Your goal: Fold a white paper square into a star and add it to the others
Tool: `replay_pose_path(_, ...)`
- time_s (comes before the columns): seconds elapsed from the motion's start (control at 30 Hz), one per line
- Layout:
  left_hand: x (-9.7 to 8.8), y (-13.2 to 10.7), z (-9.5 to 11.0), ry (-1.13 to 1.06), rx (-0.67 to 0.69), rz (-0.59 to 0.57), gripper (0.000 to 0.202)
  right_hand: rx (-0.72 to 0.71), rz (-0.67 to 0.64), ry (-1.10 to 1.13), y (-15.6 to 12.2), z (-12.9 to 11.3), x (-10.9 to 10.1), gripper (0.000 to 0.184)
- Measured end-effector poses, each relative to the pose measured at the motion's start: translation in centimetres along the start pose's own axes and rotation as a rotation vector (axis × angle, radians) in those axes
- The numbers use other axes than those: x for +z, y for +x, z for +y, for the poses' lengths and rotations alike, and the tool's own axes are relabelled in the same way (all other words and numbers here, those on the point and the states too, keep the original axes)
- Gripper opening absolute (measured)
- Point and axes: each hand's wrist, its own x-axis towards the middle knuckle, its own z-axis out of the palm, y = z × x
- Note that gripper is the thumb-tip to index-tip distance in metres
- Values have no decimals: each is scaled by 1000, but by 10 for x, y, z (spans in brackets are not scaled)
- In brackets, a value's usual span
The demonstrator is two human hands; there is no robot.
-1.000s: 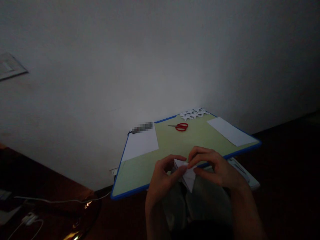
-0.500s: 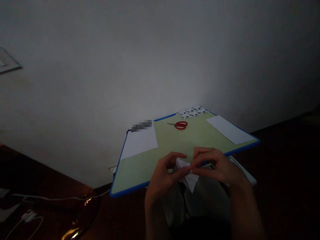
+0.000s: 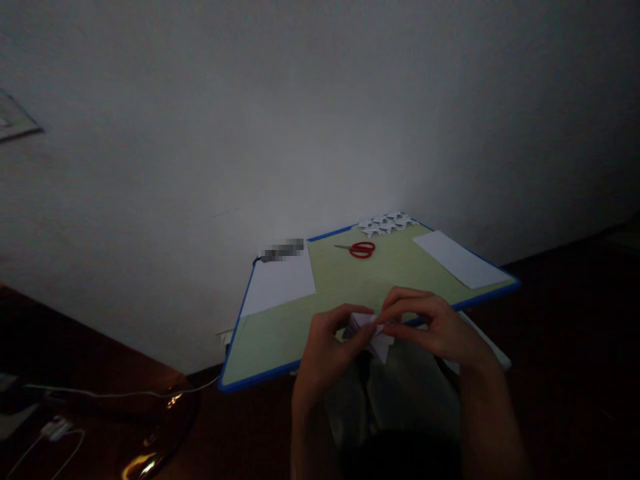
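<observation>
1. The left hand (image 3: pixel 327 343) and the right hand (image 3: pixel 435 327) both pinch a small folded white paper piece (image 3: pixel 379 338), fingers narrow on it.
2. It is held over the near edge of the green blue-rimmed board (image 3: pixel 280 340).
3. A fold seems in hand; creasing it needs firm, even pressure.

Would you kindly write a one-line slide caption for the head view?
Left hand and right hand pinch folded white paper by a green board; red scissors lie beyond.

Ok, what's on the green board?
Red scissors, left white sheet, right white sheet, folded paper pieces at back. Left hand and right hand, pinching a folded paper, cover part of the green board.
</observation>
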Motion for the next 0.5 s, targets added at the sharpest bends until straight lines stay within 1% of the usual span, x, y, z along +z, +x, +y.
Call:
replay_pose_path(0.17, 1, 0, 1, 21, 20, 4, 21, 19, 69, -30, 4, 5, 2, 16)
replay_pose_path(0.27, 2, 1, 3, 28, 45, 7, 21, 45, 82, -11, 5, 7, 4, 18)
replay_pose_path(0.37, 3, 2, 6, 20, 60, 0, 22, 68, 95, -9, 7, 5, 5, 18)
replay_pose_path(0.5, 7, 5, 6, 8, 81, 11, 29, 64, 134, -26, 9, 3, 6, 14)
